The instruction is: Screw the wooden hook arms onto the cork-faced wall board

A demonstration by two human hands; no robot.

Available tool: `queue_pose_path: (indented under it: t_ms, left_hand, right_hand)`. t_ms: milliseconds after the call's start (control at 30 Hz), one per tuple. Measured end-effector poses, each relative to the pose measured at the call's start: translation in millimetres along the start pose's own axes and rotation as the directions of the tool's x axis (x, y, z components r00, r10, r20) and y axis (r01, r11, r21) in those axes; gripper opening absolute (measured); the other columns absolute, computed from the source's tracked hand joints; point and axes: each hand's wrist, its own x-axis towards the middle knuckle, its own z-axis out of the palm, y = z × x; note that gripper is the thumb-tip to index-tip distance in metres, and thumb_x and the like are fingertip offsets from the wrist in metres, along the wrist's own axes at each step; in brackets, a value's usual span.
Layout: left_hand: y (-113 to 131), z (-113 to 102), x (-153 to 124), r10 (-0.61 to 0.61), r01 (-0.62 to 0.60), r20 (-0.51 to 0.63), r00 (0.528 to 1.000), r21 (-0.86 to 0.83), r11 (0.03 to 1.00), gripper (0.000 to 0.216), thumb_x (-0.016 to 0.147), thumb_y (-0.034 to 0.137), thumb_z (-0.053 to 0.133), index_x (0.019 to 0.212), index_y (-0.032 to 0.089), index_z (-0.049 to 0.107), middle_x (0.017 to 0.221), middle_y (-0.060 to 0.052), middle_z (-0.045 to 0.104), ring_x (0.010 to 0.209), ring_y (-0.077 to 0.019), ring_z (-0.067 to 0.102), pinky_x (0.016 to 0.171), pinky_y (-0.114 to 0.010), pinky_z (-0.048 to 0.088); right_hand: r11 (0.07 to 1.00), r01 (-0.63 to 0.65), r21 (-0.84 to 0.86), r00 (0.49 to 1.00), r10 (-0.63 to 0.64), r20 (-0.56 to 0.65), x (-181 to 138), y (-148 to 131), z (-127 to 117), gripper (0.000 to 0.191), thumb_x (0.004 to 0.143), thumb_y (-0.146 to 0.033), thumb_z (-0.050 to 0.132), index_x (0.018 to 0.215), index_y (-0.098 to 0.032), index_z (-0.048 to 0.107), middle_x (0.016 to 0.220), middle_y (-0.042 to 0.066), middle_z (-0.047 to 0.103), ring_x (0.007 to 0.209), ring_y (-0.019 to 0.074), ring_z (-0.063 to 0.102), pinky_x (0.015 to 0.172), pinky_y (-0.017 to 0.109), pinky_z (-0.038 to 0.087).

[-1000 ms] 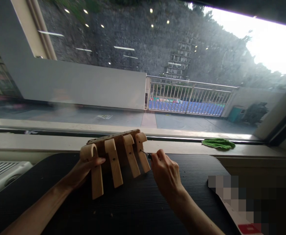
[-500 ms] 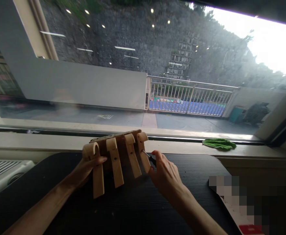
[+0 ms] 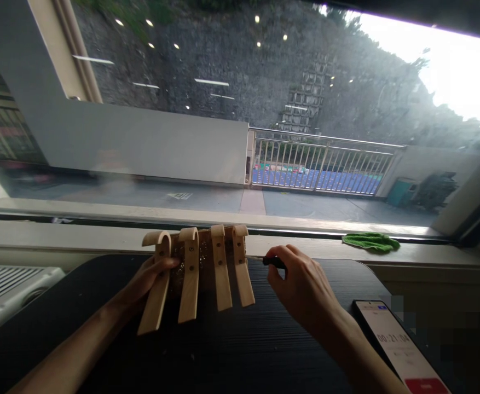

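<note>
A wooden rack [image 3: 201, 271] with several long hook-shaped pegs stands tilted on a black ribbed mat [image 3: 231, 345]. My left hand [image 3: 147, 279] is closed around its leftmost peg, thumb across the front. My right hand [image 3: 301, 284] is closed on a small black-handled screwdriver [image 3: 270, 261]. The thin shaft points left and meets the right side of the rightmost peg.
A phone [image 3: 399, 345] with a lit screen lies at the mat's right edge. A green cloth [image 3: 371, 241] rests on the window sill behind. A white grilled unit [image 3: 5, 287] sits at the left. A large window fills the back.
The rack has turned so its pegs face me more squarely. My right hand has shifted right and now holds the screwdriver sideways at the rack's right edge. The phone has come into view.
</note>
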Motion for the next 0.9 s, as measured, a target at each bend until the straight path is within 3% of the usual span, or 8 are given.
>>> queue_pose_path:
  t_ms: [333, 500, 900]
  left_hand:
    - [2, 2, -4, 0.013, -0.014, 0.053, 0.999, 0.014, 1.000, 0.051, 0.065, 0.029, 0.075, 0.109, 0.015, 0.054, 0.078, -0.006, 0.075, 0.067, -0.0269, 0.072, 0.056, -0.032, 0.058]
    - [1, 2, -3, 0.022, -0.023, 0.038, 0.999, 0.027, 0.999, 0.050, 0.065, 0.036, 0.077, 0.106, 0.016, 0.056, 0.075, -0.005, 0.075, 0.064, -0.0265, 0.072, 0.054, -0.030, 0.057]
    - [2, 7, -5, 0.031, -0.034, 0.044, 0.999, 0.057, 0.998, 0.046, 0.068, 0.035, 0.075, 0.105, 0.014, 0.057, 0.075, -0.006, 0.075, 0.063, -0.0242, 0.071, 0.056, -0.029, 0.058]
  right_hand:
    - [0.988, 0.124, 0.089, 0.990, -0.116, -0.086, 2, -1, 9, 0.017, 0.092, -0.021, 0.049, 0.104, -0.021, 0.062, 0.093, 0.003, 0.062, 0.071, 0.0117, 0.056, 0.063, 0.023, 0.043]
    - [0.976, 0.177, 0.125, 0.982, -0.167, -0.090, 3, 0, 11, 0.019, 0.093, -0.020, 0.048, 0.108, -0.019, 0.060, 0.098, 0.005, 0.061, 0.078, 0.0132, 0.057, 0.069, 0.025, 0.046]
    - [0.982, 0.156, 0.104, 0.988, -0.153, -0.034, 3, -2, 12, 0.018, 0.095, -0.021, 0.047, 0.107, -0.018, 0.060, 0.096, 0.005, 0.060, 0.080, 0.0135, 0.057, 0.072, 0.026, 0.047]
